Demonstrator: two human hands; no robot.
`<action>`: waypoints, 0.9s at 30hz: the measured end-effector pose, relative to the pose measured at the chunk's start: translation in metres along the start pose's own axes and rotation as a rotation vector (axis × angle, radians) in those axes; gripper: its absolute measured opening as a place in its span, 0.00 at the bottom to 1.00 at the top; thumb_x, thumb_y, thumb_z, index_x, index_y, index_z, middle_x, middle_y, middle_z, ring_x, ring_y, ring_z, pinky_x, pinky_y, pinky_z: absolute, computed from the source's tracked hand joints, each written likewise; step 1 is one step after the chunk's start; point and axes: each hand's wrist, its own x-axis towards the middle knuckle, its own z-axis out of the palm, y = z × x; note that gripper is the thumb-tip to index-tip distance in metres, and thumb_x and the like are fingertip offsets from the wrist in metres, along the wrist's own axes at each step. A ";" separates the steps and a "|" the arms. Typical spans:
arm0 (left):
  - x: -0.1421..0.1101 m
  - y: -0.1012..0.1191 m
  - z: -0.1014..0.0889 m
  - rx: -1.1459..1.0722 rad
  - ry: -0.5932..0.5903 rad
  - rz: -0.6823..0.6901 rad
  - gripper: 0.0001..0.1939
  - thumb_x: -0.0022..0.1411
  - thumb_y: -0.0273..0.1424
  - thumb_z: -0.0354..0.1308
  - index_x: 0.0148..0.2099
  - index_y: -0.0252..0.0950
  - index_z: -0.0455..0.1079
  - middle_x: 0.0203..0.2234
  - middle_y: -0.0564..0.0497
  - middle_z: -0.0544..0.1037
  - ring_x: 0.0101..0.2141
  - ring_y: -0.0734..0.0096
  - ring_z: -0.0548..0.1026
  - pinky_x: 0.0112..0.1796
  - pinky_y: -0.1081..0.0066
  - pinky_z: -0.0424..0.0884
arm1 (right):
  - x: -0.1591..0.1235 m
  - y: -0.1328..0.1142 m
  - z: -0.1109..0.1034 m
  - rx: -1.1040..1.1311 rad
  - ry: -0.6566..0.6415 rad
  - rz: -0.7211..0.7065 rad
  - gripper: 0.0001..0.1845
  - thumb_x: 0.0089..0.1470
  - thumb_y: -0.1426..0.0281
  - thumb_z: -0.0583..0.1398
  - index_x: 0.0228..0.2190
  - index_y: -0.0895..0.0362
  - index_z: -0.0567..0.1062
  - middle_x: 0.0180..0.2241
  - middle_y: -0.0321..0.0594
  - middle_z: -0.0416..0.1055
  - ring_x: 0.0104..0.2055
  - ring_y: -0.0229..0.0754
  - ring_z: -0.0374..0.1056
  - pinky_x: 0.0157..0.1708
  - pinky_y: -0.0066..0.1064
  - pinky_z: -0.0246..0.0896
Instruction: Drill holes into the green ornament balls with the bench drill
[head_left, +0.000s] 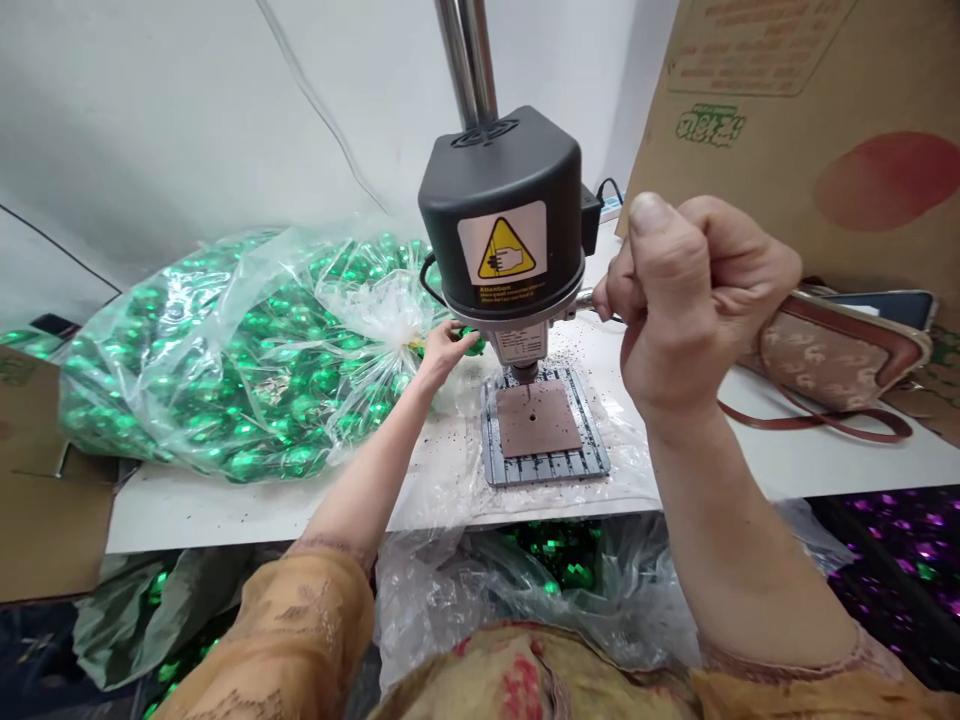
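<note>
My right hand (690,290) is closed in a fist around the feed lever (586,299) of a black bench drill press (502,215); most of the lever is hidden inside my fingers. Under the drill chuck (525,373) lies a brown square board (536,425) with a dark hole, resting on the slotted metal base plate (491,440). My left hand (445,350) is left of the chuck, its fingers closed on a shiny green ball (473,342), partly hidden by the hand and machine. Just left of that hand is the gathered neck of a clear plastic bag (382,310).
Shiny green balls (300,405) fill the bag. Dark shavings lie on the white table (435,470). At right stand a large cardboard box (757,150) and a strapped brown purse (825,350). More green balls (562,560) lie in plastic below the front edge; purple ones (907,540) lie lower right.
</note>
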 end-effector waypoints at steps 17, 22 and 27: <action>-0.127 0.000 0.030 -0.013 -0.323 0.035 0.28 0.51 0.39 0.74 0.52 0.37 0.73 0.46 0.45 0.80 0.45 0.61 0.77 0.47 0.63 0.73 | -0.001 0.006 -0.004 0.023 -0.020 -0.009 0.26 0.60 0.64 0.59 0.17 0.55 0.52 0.16 0.29 0.45 0.17 0.27 0.47 0.19 0.28 0.46; -0.134 -0.003 0.037 0.001 -0.346 0.056 0.32 0.51 0.42 0.74 0.55 0.37 0.70 0.48 0.44 0.79 0.46 0.60 0.78 0.48 0.61 0.74 | -0.003 0.006 -0.005 0.007 -0.015 -0.024 0.26 0.60 0.65 0.59 0.17 0.54 0.53 0.16 0.28 0.46 0.17 0.28 0.47 0.19 0.28 0.48; -0.140 -0.007 0.040 -0.044 -0.345 0.085 0.31 0.53 0.41 0.73 0.55 0.38 0.68 0.48 0.44 0.78 0.47 0.60 0.78 0.51 0.60 0.74 | -0.007 0.007 -0.005 0.039 0.007 -0.046 0.26 0.59 0.67 0.60 0.17 0.55 0.52 0.16 0.29 0.46 0.17 0.28 0.49 0.19 0.29 0.47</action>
